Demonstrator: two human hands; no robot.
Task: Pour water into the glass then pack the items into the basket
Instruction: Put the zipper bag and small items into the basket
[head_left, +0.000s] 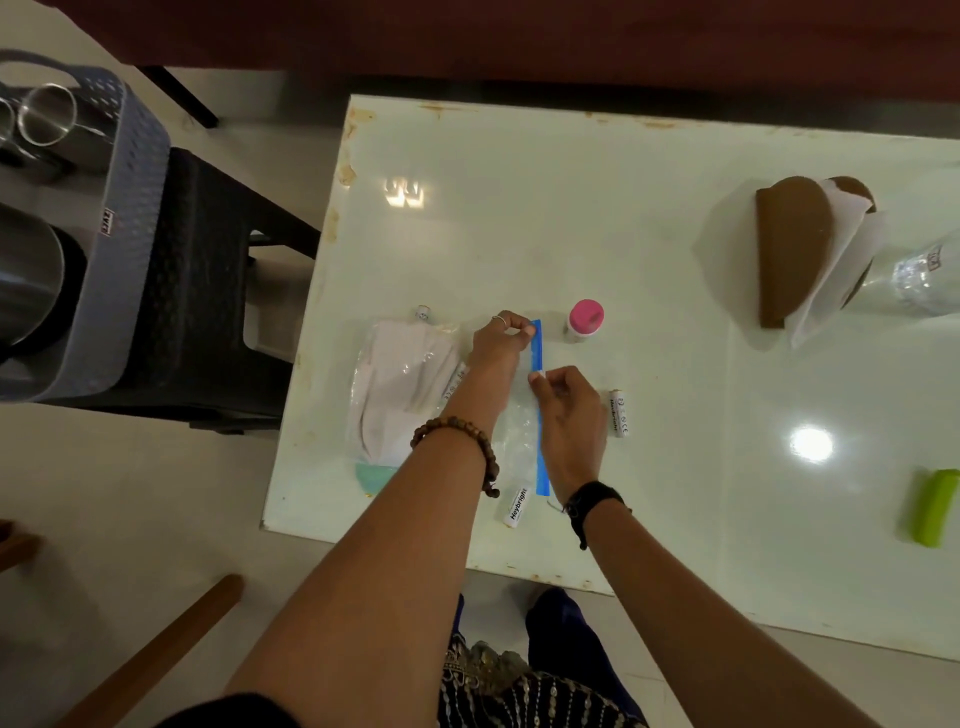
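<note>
Both hands are down on the clear zip bag (415, 395) near the worktop's (519, 234) near-left corner. The right hand (569, 415) pinches the blue seal strip (537, 405) partway along, and the left hand (496, 340) pinches the strip's far end, fingers closed on it. White cloth sits inside the bag.

Close in, a white battery (517, 508) lies beside the strip's near end, and another battery (618, 413) lies just right of the right hand. A third one (423, 313) peeks out past the bag's far edge. A pink-capped bottle (584, 322) stands upright just beyond the strip.

Over at the right edge, a green object (930, 514) lies flat. Farther back, a brown napkin holder (800, 249) with white paper, and the clear glass (924, 280) next to it; whether it holds water I cannot tell.

The grey basket (124, 208) sits off the worktop to the left on a dark stool (208, 291), metal cups and a pot already in it. Glossy white top, pale floor.
</note>
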